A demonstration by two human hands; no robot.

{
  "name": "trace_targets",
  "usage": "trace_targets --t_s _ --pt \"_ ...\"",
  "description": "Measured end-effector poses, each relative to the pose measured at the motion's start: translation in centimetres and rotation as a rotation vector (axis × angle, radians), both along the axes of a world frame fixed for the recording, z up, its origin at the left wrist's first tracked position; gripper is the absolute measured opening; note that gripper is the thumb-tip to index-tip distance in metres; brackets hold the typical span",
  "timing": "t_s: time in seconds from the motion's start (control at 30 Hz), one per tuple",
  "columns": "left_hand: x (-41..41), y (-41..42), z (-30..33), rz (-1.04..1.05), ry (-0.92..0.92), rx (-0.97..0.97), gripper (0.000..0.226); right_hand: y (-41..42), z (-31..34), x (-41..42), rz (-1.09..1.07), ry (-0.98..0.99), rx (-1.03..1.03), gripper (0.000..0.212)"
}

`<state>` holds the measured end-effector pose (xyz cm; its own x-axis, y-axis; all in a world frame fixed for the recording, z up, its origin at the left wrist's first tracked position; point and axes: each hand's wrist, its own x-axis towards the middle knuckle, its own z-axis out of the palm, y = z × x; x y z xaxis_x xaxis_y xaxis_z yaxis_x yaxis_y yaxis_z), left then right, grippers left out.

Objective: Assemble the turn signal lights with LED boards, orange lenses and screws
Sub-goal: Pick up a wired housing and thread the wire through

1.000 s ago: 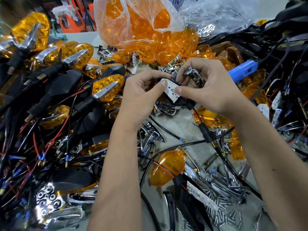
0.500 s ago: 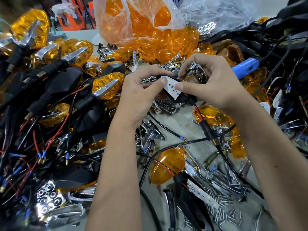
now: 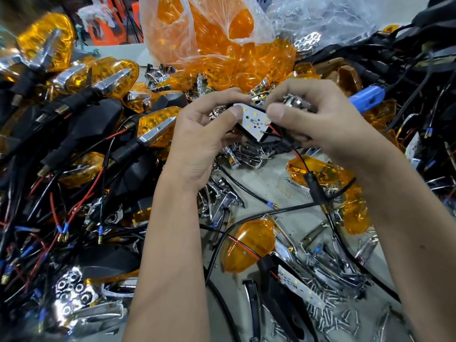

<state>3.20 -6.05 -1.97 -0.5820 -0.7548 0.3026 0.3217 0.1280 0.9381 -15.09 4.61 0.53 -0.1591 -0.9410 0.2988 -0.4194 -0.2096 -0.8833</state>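
You are holding a black turn signal housing (image 3: 267, 140) up over the middle of the surface (image 3: 269, 186), with a white LED board (image 3: 256, 123) lying face-up in its open side. Your left hand (image 3: 197, 144) is pinching the near end, thumb pressing on the board's left corner and fingers curling round the shell's far edge, which is probably keeping the board from sliding while it seats. Your right hand (image 3: 318, 119) is gripping the other end, thumb hovering just above the board and fingers curling behind; whether something small is caught in those fingers, I cannot tell. The red and black wires (image 3: 299, 156) are trailing down from the housing toward the near right, so they are staying out of the board's way. You are keeping spare orange lenses (image 3: 249, 250) and loose screws (image 3: 328, 309) lying toward the near right edge, likely for the next steps, and a blue screwdriver (image 3: 367, 98) is lying just beyond your right hand.
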Motion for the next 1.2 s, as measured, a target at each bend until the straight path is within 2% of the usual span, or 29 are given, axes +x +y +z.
trace_targets --t_s 0.07,0.17,0.27,0.33,0.4,0.47,0.63,0.73,0.83,0.93,1.03,1.1,1.2 --pt "-0.1 -0.2 -0.3 0.022 -0.043 -0.046 0.021 -0.2 0.2 0.5 -0.068 0.160 0.015 0.021" --pt "-0.4 -0.4 -0.7 0.080 -0.119 -0.151 0.021 -0.5 0.0 0.9 -0.122 0.210 0.062 0.009" --pt "-1.3 -0.3 -1.0 0.170 -0.115 -0.164 0.021 -1.0 -0.5 1.5 -0.162 0.176 0.050 0.015" --pt "-2.2 0.0 -1.3 0.231 -0.118 -0.126 0.021 -1.3 -0.9 1.9 -0.164 0.129 0.050 0.021" --pt "-3.0 0.4 -1.5 0.261 -0.130 -0.047 0.019 -1.6 -1.2 2.1 -0.174 0.070 0.058 0.018" --pt "-3.4 0.7 -1.6 0.211 -0.134 0.018 0.016 -1.8 -1.6 2.1 -0.200 0.045 0.053 0.010" --pt "-3.0 1.0 -1.1 0.146 -0.122 0.029 0.014 -1.6 -1.6 1.4 -0.192 0.062 0.077 0.017" --pt "-2.7 0.9 -1.0 0.129 -0.167 -0.067 0.018 -1.3 -1.4 0.5 -0.290 0.078 -0.004 0.025" --pt "-3.0 1.2 -0.9 0.100 -0.219 -0.200 0.021 -1.0 -1.3 0.2 -0.293 0.111 -0.021 0.029" --pt "-3.2 1.3 -1.0 0.122 -0.229 -0.228 0.019 -1.0 -1.4 -0.3 -0.292 0.099 0.009 0.020" --pt "-2.9 1.2 -1.1 0.165 -0.241 -0.235 0.009 -1.0 -1.5 -0.5 -0.213 -0.048 0.052 0.009" --pt "-2.8 1.2 -1.1 0.170 -0.250 -0.267 0.011 -0.9 -1.5 -0.4 -0.172 -0.171 0.062 0.009" --pt "-2.7 1.3 -0.9 0.133 -0.249 -0.262 0.008 -1.0 -1.3 -0.2 -0.208 -0.157 0.014 0.012"
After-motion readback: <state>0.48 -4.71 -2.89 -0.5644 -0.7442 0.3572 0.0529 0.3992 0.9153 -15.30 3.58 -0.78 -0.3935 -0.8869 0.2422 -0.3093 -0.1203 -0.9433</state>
